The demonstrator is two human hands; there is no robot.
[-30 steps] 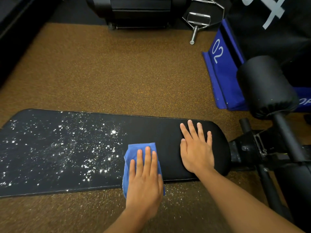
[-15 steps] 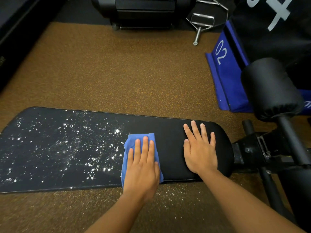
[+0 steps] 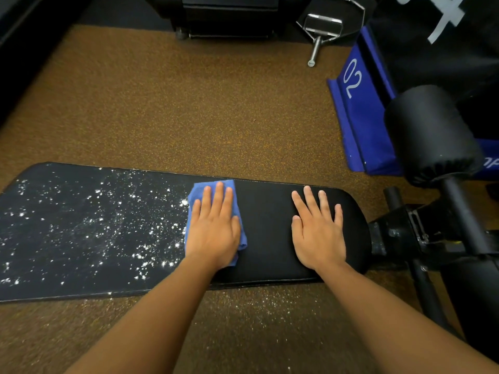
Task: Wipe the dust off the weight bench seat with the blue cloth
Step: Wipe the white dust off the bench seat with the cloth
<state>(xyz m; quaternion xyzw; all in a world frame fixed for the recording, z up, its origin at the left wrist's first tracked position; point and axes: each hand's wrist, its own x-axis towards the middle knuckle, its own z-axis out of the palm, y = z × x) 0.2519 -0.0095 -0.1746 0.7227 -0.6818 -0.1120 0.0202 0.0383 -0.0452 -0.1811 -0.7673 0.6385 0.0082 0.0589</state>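
Observation:
The black weight bench seat [image 3: 270, 238] runs left to right across the view. Its right part is clean; white dust [image 3: 94, 228] speckles the left part. My left hand [image 3: 213, 230] lies flat on the folded blue cloth [image 3: 195, 193], pressing it onto the seat near the far edge, right at the border of the dust. My right hand [image 3: 318, 233] rests flat on the clean right end, fingers spread, holding nothing.
White dust [image 3: 256, 306] lies on the brown speckled floor in front of the bench. The bench's black foam roller [image 3: 429, 133] and frame [image 3: 421, 233] stand at the right. A blue pad marked 02 [image 3: 359, 112] and a metal cable handle [image 3: 321, 31] lie beyond.
My left hand has slid the blue cloth from the near edge of the seat toward the far edge. My right hand has stayed flat in place.

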